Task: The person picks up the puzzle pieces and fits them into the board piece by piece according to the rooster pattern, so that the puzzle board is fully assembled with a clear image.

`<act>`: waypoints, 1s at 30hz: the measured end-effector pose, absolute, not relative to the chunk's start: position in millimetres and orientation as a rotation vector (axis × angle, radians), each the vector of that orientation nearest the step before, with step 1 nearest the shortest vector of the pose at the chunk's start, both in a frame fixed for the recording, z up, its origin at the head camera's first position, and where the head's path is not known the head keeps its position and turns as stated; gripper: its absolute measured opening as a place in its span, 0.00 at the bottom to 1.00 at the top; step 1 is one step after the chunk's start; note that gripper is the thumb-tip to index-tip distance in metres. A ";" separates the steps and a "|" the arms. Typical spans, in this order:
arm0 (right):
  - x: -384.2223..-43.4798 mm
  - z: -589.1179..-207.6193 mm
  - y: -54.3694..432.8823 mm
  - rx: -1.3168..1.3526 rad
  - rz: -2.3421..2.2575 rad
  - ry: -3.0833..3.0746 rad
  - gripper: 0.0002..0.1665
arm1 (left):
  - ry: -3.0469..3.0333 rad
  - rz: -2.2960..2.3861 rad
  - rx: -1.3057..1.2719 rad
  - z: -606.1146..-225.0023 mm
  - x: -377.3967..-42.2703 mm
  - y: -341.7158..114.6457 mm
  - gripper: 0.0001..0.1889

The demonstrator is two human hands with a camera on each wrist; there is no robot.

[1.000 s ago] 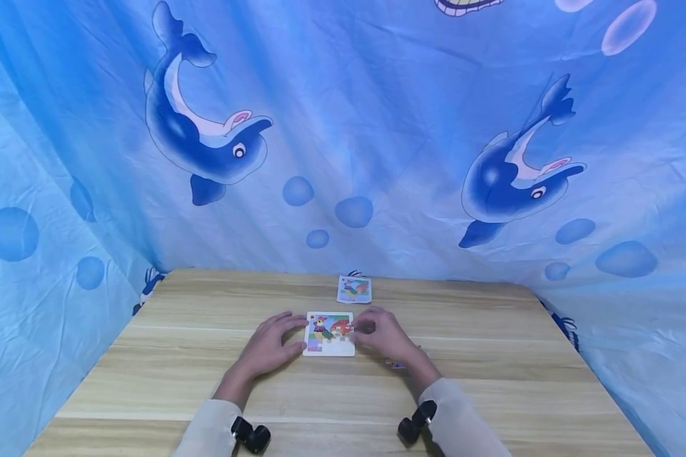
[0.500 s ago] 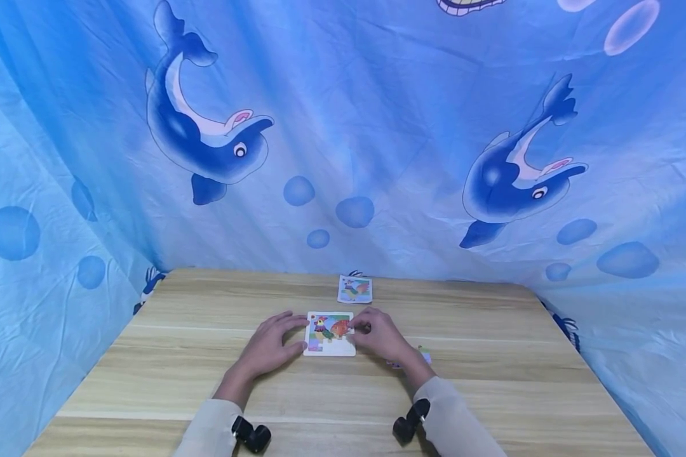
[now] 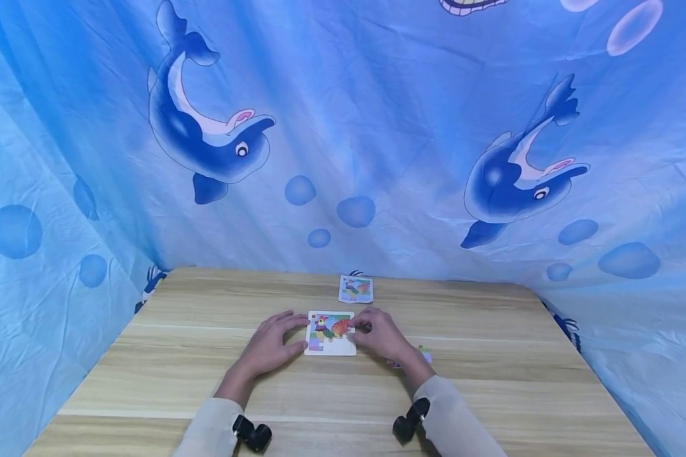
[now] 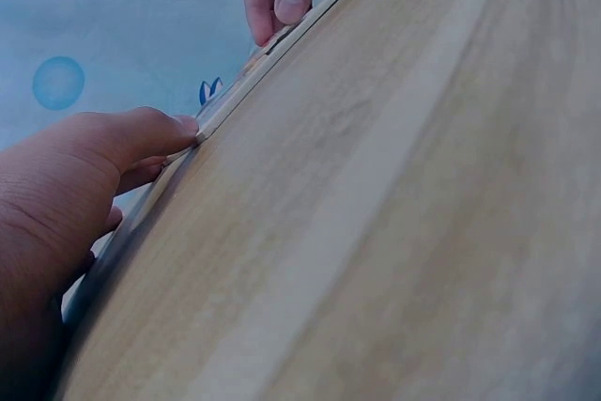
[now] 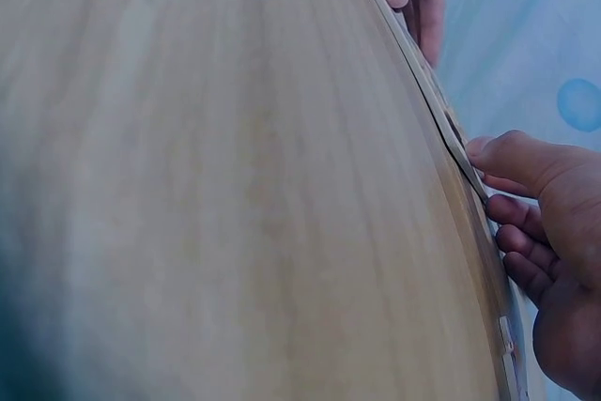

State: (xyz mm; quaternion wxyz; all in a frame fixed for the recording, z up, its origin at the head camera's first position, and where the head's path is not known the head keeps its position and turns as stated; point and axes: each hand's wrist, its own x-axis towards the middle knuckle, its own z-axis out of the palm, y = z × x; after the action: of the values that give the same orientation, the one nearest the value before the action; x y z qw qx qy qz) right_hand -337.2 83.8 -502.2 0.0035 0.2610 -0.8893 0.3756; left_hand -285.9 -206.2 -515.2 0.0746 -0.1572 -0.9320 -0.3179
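Observation:
A jigsaw board [image 3: 340, 347] with a white border lies on the table, bearing part of a rooster picture; its lower right part is bare white. My left hand [image 3: 270, 344] rests against the board's left edge, thumb at the near corner and fingers farther back. My right hand [image 3: 380, 332] is at the right edge, thumb and forefinger pinching a puzzle piece by the rooster's orange tail; the fingertips mostly hide this piece. In the right wrist view the thumb of the right hand [image 5: 554, 204] touches the board's edge and its other fingers are curled.
A rooster picture card [image 3: 356, 289] lies behind the board near the table's far edge. Several loose puzzle pieces [image 3: 425, 354] lie by the right wrist, partly hidden by it. Behind the wooden table [image 3: 206, 304] hangs a blue dolphin curtain [image 3: 377, 127].
The orange tail piece, earlier uneven at the right fingertips, now lies in line with the picture. My right forearm has shifted slightly left, uncovering more loose pieces. The left hand stays put.

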 end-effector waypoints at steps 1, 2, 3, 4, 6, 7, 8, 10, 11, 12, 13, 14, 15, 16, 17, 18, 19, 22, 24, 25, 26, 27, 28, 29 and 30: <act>-337.2 -502.3 83.7 0.814 1.181 -2.791 0.14 | -2.798 -0.955 -0.471 -515.3 -285.9 -206.2 0.26; -337.2 -502.5 83.7 0.810 1.186 -2.793 0.14 | -2.798 -0.957 -0.471 -515.3 -285.9 -206.2 0.26; -337.2 -502.6 83.6 0.810 1.185 -2.795 0.15 | -2.798 -0.957 -0.472 -515.6 -286.0 -206.3 0.26; -337.2 -502.7 83.6 0.808 1.186 -2.798 0.15 | -2.798 -0.956 -0.472 -516.0 -286.1 -206.4 0.26; -337.2 -502.8 83.6 0.806 1.185 -2.802 0.15 | -2.798 -0.955 -0.471 -516.2 -286.0 -206.5 0.26; -337.2 -502.8 83.6 0.809 1.184 -2.801 0.15 | -2.798 -0.954 -0.470 -516.4 -286.0 -206.5 0.26; -337.1 -502.6 83.8 0.812 1.183 -2.801 0.15 | -2.797 -0.954 -0.470 -516.5 -286.1 -206.4 0.26; -337.1 -502.2 83.9 0.820 1.175 -2.797 0.15 | -2.793 -0.952 -0.470 -516.8 -286.3 -206.3 0.26; -337.1 -502.1 84.0 0.821 1.175 -2.796 0.15 | -2.792 -0.955 -0.470 -516.7 -286.3 -206.1 0.26; -337.2 -501.9 84.1 0.822 1.176 -2.794 0.15 | -2.791 -0.954 -0.472 -516.8 -286.4 -205.9 0.26; -337.2 -501.8 84.3 0.826 1.179 -2.788 0.15 | -2.790 -0.953 -0.474 -516.8 -286.6 -205.8 0.26; -337.4 -501.8 84.3 0.823 1.187 -2.786 0.15 | -2.790 -0.954 -0.476 -516.7 -286.7 -205.7 0.26; -337.8 -501.9 84.1 0.820 1.195 -2.781 0.15 | -2.789 -0.952 -0.478 -516.5 -286.9 -205.5 0.26; -338.0 -502.0 83.6 0.809 1.212 -2.778 0.15 | -2.787 -0.946 -0.484 -516.3 -286.7 -205.6 0.26; -338.2 -502.2 83.0 0.811 1.222 -2.770 0.15 | -2.791 -0.950 -0.482 -515.8 -286.5 -205.6 0.26; -338.4 -502.3 82.2 0.812 1.232 -2.765 0.14 | -2.789 -0.955 -0.483 -515.5 -286.4 -205.7 0.26; -338.6 -502.5 81.1 0.817 1.240 -2.755 0.14 | -2.790 -0.960 -0.482 -515.2 -286.3 -205.7 0.25; -339.3 -502.9 77.0 0.834 1.244 -2.751 0.12 | -2.788 -0.959 -0.483 -514.8 -286.1 -205.5 0.25; -339.6 -503.0 74.2 0.853 1.238 -2.752 0.11 | -2.789 -0.961 -0.477 -515.0 -286.3 -205.1 0.25; -339.7 -503.1 73.0 0.865 1.232 -2.750 0.10 | -2.789 -0.953 -0.478 -515.2 -286.3 -205.0 0.25; -339.8 -503.5 71.9 0.873 1.225 -2.753 0.10 | -2.790 -0.950 -0.476 -515.5 -286.4 -204.9 0.25; -339.7 -503.6 70.9 0.880 1.220 -2.751 0.10 | -2.793 -0.944 -0.474 -515.6 -286.5 -204.7 0.25; -339.7 -503.9 70.0 0.886 1.215 -2.752 0.09 | -2.797 -0.947 -0.472 -515.3 -286.6 -204.7 0.25; -339.7 -503.9 69.1 0.888 1.205 -2.753 0.09 | -2.799 -0.950 -0.470 -514.8 -286.5 -204.7 0.25; -339.6 -503.8 68.4 0.889 1.202 -2.753 0.09 | -2.801 -0.949 -0.469 -514.6 -286.6 -204.8 0.25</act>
State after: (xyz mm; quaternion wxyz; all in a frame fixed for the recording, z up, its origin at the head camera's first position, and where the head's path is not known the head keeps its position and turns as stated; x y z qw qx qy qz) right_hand -339.6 68.4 -503.8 0.0043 0.2836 -0.8788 0.3837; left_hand -286.6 -204.8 -514.6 0.0737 -0.1561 -0.9329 -0.3160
